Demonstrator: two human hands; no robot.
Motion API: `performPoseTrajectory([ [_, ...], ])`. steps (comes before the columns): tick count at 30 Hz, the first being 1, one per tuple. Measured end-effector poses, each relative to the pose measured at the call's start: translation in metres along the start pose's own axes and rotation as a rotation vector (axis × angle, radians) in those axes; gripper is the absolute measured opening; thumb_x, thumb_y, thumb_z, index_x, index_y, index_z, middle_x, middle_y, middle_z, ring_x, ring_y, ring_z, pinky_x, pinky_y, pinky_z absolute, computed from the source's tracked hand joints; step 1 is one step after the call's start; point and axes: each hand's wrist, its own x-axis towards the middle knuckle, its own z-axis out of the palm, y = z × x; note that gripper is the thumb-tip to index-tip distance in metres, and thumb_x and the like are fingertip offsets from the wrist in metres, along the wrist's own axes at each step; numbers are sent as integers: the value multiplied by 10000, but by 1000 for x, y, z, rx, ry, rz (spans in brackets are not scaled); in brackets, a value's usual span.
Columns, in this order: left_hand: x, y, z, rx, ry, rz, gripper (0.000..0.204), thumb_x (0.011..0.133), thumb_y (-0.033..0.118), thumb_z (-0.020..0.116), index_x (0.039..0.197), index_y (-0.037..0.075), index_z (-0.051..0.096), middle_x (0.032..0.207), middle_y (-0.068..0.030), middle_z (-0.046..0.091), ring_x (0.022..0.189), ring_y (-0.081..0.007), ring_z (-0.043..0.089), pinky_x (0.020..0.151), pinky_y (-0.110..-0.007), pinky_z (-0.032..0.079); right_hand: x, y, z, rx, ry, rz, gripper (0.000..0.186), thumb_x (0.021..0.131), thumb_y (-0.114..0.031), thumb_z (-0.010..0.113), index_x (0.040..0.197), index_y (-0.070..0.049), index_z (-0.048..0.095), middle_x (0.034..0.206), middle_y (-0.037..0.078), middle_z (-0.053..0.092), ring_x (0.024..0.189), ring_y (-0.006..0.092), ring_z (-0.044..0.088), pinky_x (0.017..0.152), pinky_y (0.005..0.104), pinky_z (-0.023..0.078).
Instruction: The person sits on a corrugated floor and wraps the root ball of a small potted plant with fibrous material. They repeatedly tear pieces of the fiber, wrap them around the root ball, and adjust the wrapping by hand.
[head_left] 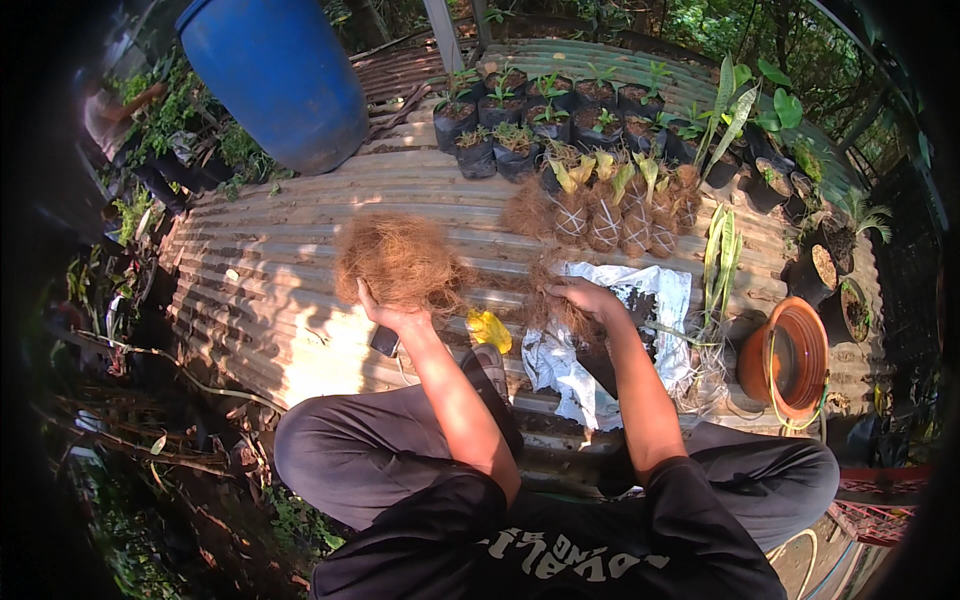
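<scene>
A big tangled clump of brown coconut fibre (pixel 395 262) lies on the corrugated metal sheet, left of the middle. My left hand (pixel 382 312) grips its near edge, with most of the fingers hidden in the strands. My right hand (pixel 585 298) is closed on a smaller tuft of the same fibre (pixel 550 300), at the left border of a white plastic sack (pixel 675 290). Dark soil (pixel 640 305) shows on the sack. Between my hands and nearer me is a crumpled yellow thing (pixel 488 330). Beyond my right hand stand several fibre-wrapped plant balls (pixel 603 225) tied with white string.
Several black bags of seedlings (pixel 515 150) stand at the back. On the right are a terracotta-coloured pot (pixel 755 365) with a hose and long-leaved plants (pixel 722 260) with bare roots. A blue barrel (pixel 280 85) stands far left, near another person (pixel 110 120).
</scene>
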Motion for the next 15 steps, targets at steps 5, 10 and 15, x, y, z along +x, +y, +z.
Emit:
performPoseTrajectory([
  [5,-2,-2,0,-27,-53,5,657,912,477,412,1431,74,408,1402,-167,475,1258,-394,491,1012,-610,432,14,-53,2,-141,129,-107,792,880,-512,635,1458,-24,403,1436,180,486,1326,274,452,1103,384,326],
  [10,-7,-3,3,-14,-23,-48,653,916,489,403,1420,74,421,1396,-164,480,1255,-383,493,1008,-598,439,19,-120,6,-132,138,-114,956,835,-612,634,1489,8,315,1509,204,377,1390,305,376,1135,384,297],
  [15,3,-21,-7,16,-86,-79,653,921,512,409,1406,76,440,1374,-148,503,1235,-359,514,998,-559,459,59,-107,-7,-351,281,-206,973,840,-632,618,1482,32,312,1506,226,369,1387,313,380,1126,392,315],
])
